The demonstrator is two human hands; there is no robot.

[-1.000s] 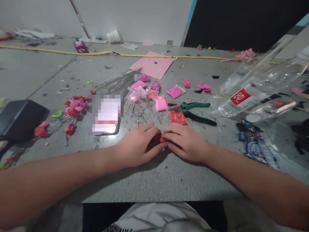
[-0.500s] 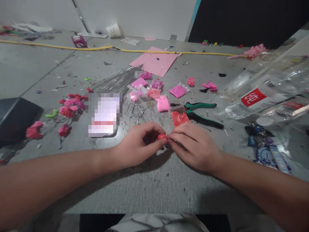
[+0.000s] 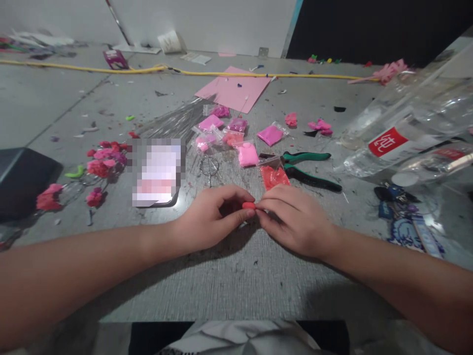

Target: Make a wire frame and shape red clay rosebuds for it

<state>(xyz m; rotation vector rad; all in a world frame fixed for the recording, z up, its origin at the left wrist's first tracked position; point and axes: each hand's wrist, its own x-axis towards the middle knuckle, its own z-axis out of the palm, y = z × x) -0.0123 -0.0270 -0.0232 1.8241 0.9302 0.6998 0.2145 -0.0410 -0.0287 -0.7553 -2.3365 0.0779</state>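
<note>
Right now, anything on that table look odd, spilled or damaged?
Loose scraps litter the table, including beside the yellow cable, so it looks untidy. The pliers lie open by the red bag. No spill stands out, and the red piece in the fingers shows no clear damage.

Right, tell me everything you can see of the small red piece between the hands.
The small red piece is rounded and elongated, smooth-looking, perhaps soft clay. It lies roughly sideways over the gray table, pinched in the left-hand grip between thumb and fingers, which may hide part of it. The right-hand grip is at its right end; contact there is unclear.
</note>
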